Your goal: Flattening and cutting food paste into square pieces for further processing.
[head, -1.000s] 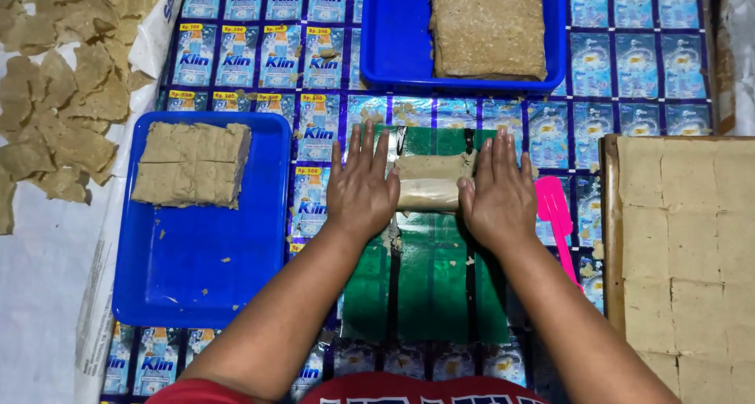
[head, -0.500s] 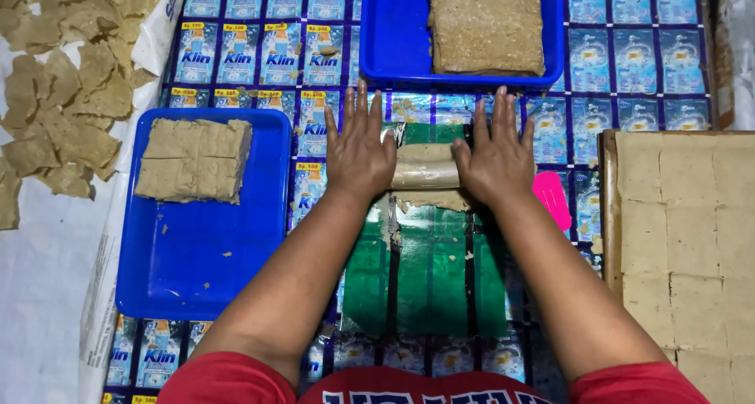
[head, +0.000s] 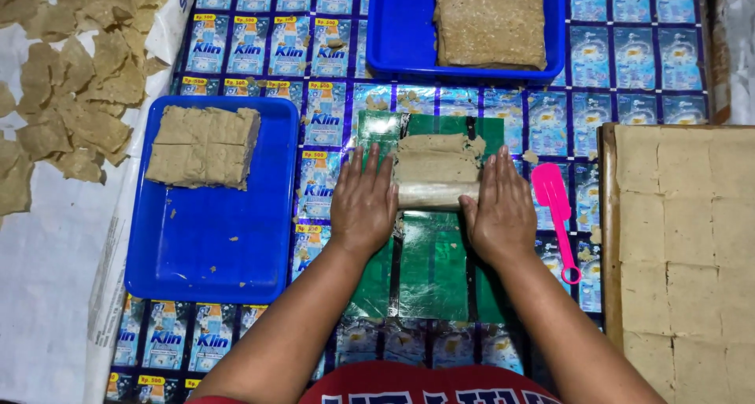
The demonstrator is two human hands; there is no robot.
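Pressing flat on either end of a clear roller (head: 437,193), the left hand (head: 363,203) and right hand (head: 502,207) work a slab of tan dough (head: 435,156) on a green plastic sheet (head: 429,254), fingers laid straight and close together, palms down, gripping nothing. Half a second earlier both hands stretched farther up the sheet; now they sit drawn back toward the body, so the roller has travelled the near stretch of the dough (a back stroke, by the look of it), and the slab's far half lies exposed and flattened, which suggests the rolling is well along but not finished. A pink spatula (head: 555,215) rests just right of the right hand, untouched. On the left a blue tray (head: 212,254) holds a scored block of dough (head: 203,147); another blue tray (head: 393,42) above carries a coarser slab (head: 489,20). A wooden board (head: 604,231) of cut squares lies to the right, and thin torn pieces (head: 71,97) dry on white sacking at far left.
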